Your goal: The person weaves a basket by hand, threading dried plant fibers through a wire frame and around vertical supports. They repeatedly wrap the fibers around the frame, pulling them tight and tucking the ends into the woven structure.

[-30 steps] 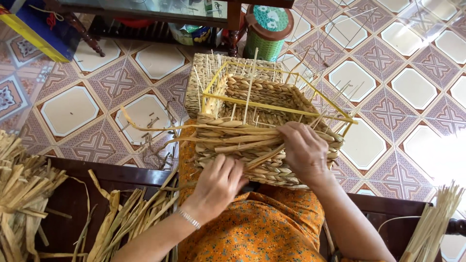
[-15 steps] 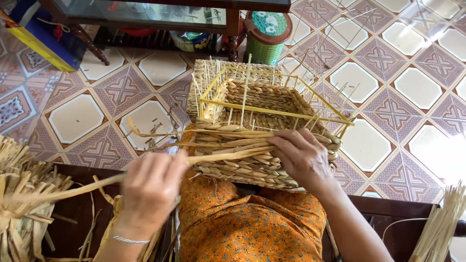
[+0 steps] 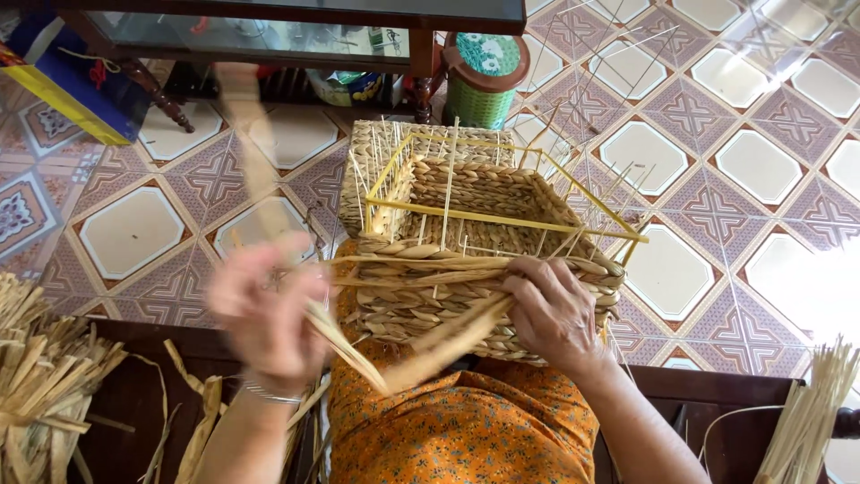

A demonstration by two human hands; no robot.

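Behind woven basket (image 3: 484, 242), green tub (image 3: 484, 81)

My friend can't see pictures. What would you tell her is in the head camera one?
A person's right hand presses on a half-woven straw basket with a yellow wire frame resting on their lap, while the blurred left hand pulls a long straw strand. Bundles of straw lie beside them above a patterned tile floor.
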